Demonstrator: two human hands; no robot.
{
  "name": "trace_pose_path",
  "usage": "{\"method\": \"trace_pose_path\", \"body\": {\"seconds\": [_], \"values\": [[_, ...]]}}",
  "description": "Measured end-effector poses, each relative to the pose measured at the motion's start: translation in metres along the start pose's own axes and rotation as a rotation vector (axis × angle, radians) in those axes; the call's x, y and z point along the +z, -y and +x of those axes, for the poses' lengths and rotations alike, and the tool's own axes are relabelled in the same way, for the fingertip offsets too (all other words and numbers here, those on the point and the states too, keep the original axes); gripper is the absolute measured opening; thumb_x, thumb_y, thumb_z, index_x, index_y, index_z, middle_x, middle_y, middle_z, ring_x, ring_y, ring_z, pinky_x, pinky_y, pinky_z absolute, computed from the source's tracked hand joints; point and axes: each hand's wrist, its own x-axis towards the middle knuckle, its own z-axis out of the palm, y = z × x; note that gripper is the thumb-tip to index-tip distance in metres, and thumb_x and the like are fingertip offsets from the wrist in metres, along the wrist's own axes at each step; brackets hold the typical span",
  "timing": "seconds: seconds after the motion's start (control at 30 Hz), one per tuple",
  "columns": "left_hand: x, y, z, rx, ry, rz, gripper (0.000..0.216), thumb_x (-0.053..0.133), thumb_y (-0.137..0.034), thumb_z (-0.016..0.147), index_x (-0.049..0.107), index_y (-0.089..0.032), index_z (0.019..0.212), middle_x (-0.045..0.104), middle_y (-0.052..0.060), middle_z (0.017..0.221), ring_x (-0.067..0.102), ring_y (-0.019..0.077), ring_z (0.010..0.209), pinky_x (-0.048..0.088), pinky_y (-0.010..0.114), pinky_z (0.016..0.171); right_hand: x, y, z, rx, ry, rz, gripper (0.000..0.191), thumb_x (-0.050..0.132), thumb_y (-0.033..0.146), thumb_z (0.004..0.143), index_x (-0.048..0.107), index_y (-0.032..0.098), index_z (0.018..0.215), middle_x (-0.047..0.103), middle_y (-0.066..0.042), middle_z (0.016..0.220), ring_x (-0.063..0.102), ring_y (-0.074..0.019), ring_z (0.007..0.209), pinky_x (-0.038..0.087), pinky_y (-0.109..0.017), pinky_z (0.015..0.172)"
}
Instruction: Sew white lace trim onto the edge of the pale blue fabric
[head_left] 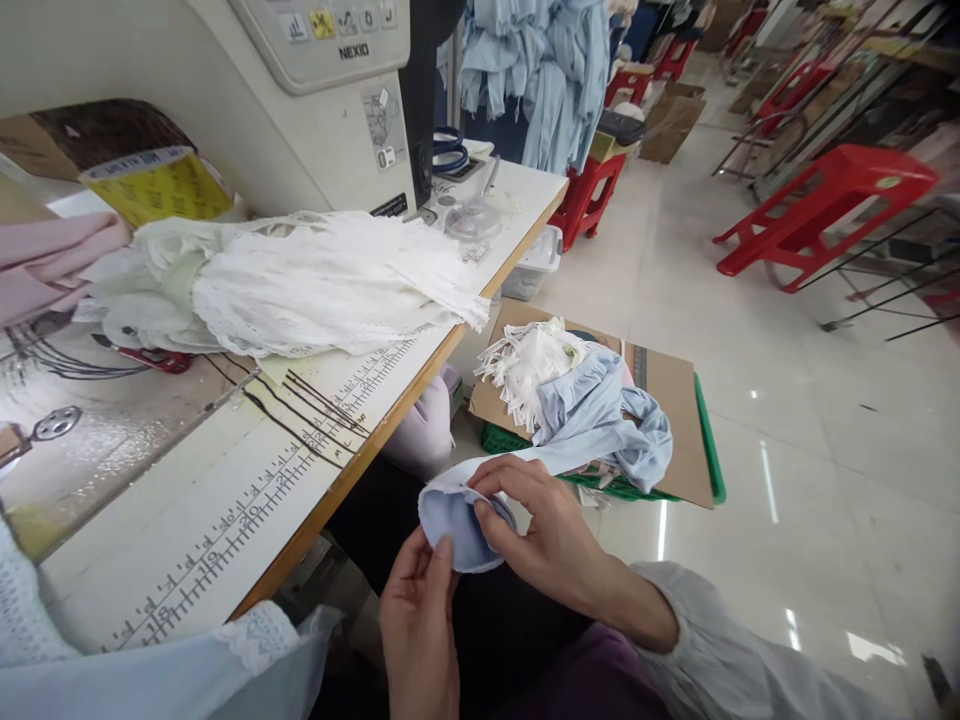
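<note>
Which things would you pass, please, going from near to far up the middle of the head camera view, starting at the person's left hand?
Left hand, light blue fabric piece, white fringed trim, clear plastic bin, red plastic stool, hanging light blue garments.

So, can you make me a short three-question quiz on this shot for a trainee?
1. True or false: the left hand and the right hand are both holding the light blue fabric.
2. What lies on the cardboard sheet resting on the green plastic crate?
A) White lace trim and crumpled light blue cloth
B) A pair of scissors
C) A red stool
3. Fill in the missing word: the name printed on the sewing machine reads ____.

Key: 1 true; 2 A; 3 NEXIO.
</note>
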Motion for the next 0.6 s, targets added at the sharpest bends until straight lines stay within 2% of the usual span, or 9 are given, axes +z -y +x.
{"method": "trace_pose_path", "body": {"seconds": [0.1,0.2,0.33,0.4,0.5,0.6], "values": [[0.001,0.005,0.001,0.016,-0.020,0.054,0.054,0.089,-0.039,0.053,0.070,-0.016,0.098,0.074,0.007,0.093,0.070,0.0160,0.087,0.056,0.018,0.075,0.000,-0.001,0.002,-0.001,-0.035,0.022,0.008,0.052,0.014,0.085,0.059,0.019,0.084,0.065,-0.006,0.093,0.063,-0.0165,0.085,0.047,-0.029,0.075],[-0.001,0.006,0.002,0.063,-0.079,0.107,0.053,0.088,-0.042,0.054,0.070,-0.016,0.096,0.075,0.006,0.089,0.071,0.0144,0.081,0.056,0.018,0.072,-0.003,-0.006,0.003,0.000,-0.066,0.020,0.009,0.053,0.014,0.086,0.058,0.019,0.082,0.063,-0.006,0.091,0.062,-0.0161,0.082,0.049,-0.028,0.071],[-0.004,0.002,0.001,0.172,-0.189,0.217,0.044,0.084,-0.043,0.058,0.072,-0.015,0.090,0.075,0.006,0.082,0.071,0.0158,0.072,0.058,0.020,0.064,-0.004,-0.012,-0.003,-0.017,-0.100,-0.009,0.007,0.056,0.016,0.088,0.062,0.019,0.091,0.064,-0.010,0.099,0.060,-0.0217,0.093,0.046,-0.037,0.082],[-0.004,0.001,-0.001,0.249,-0.235,0.294,0.040,0.082,-0.042,0.059,0.073,-0.015,0.087,0.075,0.006,0.077,0.071,0.0174,0.067,0.058,0.023,0.061,0.000,-0.011,-0.011,-0.037,-0.057,0.012,0.010,0.058,0.019,0.089,0.064,0.019,0.097,0.065,-0.010,0.102,0.059,-0.0226,0.095,0.044,-0.039,0.086],[-0.005,-0.001,-0.004,0.405,-0.250,0.441,0.031,0.078,-0.041,0.062,0.075,-0.018,0.082,0.075,0.005,0.075,0.070,0.0181,0.065,0.058,0.026,0.060,0.006,-0.002,-0.023,-0.021,0.092,0.105,0.014,0.058,0.021,0.091,0.065,0.022,0.103,0.069,-0.004,0.102,0.062,-0.0193,0.093,0.043,-0.036,0.088],[-0.007,0.001,-0.005,0.596,-0.197,0.597,0.022,0.073,-0.043,0.068,0.077,-0.024,0.079,0.075,0.003,0.081,0.070,0.0169,0.073,0.056,0.025,0.067,0.010,0.006,-0.029,0.135,0.188,0.203,0.016,0.051,0.025,0.097,0.065,0.023,0.104,0.070,-0.002,0.097,0.063,-0.0163,0.087,0.045,-0.030,0.081]]}}
